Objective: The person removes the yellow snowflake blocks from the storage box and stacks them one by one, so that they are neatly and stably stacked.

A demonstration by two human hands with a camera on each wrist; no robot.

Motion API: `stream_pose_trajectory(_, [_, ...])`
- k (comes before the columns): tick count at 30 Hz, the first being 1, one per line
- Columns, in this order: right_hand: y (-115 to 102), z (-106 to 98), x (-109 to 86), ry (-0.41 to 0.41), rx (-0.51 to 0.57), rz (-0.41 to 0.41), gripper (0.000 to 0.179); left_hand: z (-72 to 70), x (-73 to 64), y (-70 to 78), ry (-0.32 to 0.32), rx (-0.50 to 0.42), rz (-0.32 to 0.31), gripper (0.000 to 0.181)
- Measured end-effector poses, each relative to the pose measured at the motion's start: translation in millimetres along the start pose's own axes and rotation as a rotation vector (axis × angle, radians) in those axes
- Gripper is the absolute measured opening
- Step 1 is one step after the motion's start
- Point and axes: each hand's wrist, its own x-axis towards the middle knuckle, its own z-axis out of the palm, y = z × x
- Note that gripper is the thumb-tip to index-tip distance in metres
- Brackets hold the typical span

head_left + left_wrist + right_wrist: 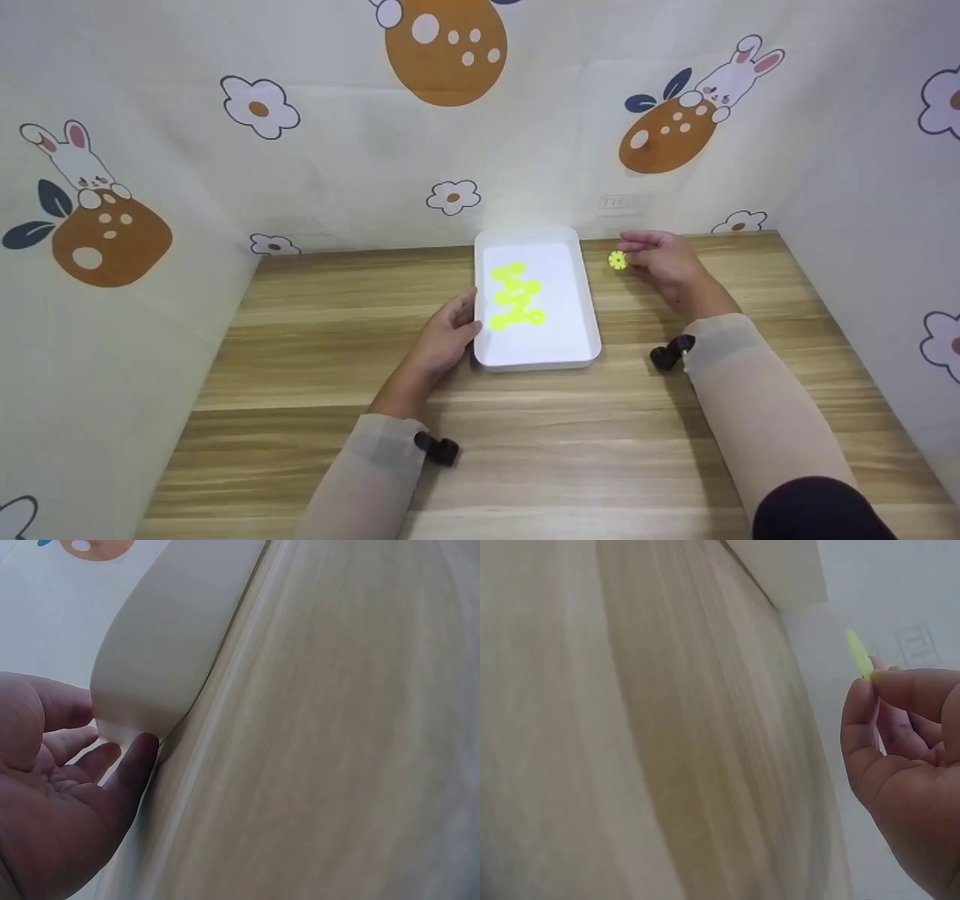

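A shallow white tray (559, 341) lies on the wooden table with several yellow-green discs (517, 296) inside, overlapping and grouped toward its left half. My left hand (442, 339) holds the tray by its left side, thumb and fingers at the wall; the left wrist view shows the fingertips along the edge of the tray (169, 637). To the right of the tray, my right hand (664, 270) pinches one yellow-green notched snowflake disc (616, 260) between thumb and fingertip. The right wrist view shows this disc (859, 654) edge-on above the table.
The wooden table (315, 345) backs onto a pale cloth wall (360, 165) printed with rabbits, oranges and flowers. More patterned cloth rises at left and right. A small black device (441, 448) sits on the left wrist, and another black device (670, 352) on the right.
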Motion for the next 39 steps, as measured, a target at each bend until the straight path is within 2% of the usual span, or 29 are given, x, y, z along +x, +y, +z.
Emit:
stream_pose_trajectory(13, [10.6,-4.8,0.5,-0.012,-0.039,0.003,0.056,-1.0,0.9,-2.6,-0.021,-0.006,0.033,0.065])
stream_pose_trajectory(24, [7.0,-1.8,-2.7,0.039,-0.158,0.025,0.049,-0.9,2.2,-3.2,-0.018,-0.004,0.037,0.064])
stream_pose_trajectory(31, [5.1,-0.9,-2.7,0.065,-0.184,0.04,0.047,-0.1,1.1,-1.5,-0.017,-0.013,0.042,0.063])
stream_pose_trajectory(39, [4.7,0.2,-2.1,0.064,-0.203,0.021,0.047,-2.1,-0.5,-1.7,-0.028,-0.016,0.054,0.064])
